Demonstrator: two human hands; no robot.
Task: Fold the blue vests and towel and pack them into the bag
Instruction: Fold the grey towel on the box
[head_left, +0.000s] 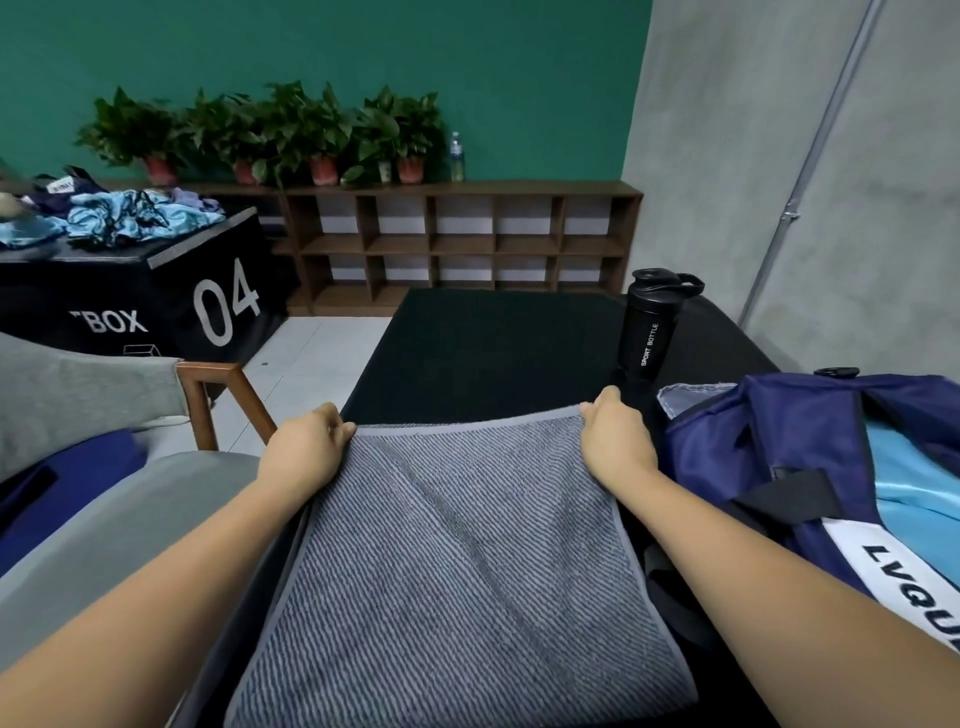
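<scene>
- The grey striped towel (457, 561) lies spread on the black padded surface (493, 338) directly in front of the person. Its far hem is lifted slightly, and a crease runs across its middle.
- The left hand (304, 447) pinches the towel's far left corner with its fingers curled over the hem, and the right hand (615, 436) pinches the far right corner the same way. Both hands are closed on the cloth.
- The towel's fold looks to be under way rather than finished. It is too broad to pack as it lies, and the picture does not show whether it is already doubled.
- The navy bag (779, 457) sits open just to the right of the towel. Light-blue fabric (904, 478) shows inside it, likely a vest already packed, though how many are in there cannot be told.
- A black sport bottle (652, 325) stands on the padded surface beyond the bag.
- Well apart, at far left, a crumpled heap of blue vests (119, 215) lies on a black box (156, 301) and is not yet folded.
- By this reading the task is partly done. What remains is finishing the towel, putting it in the bag, and then folding and packing the heap.
</scene>
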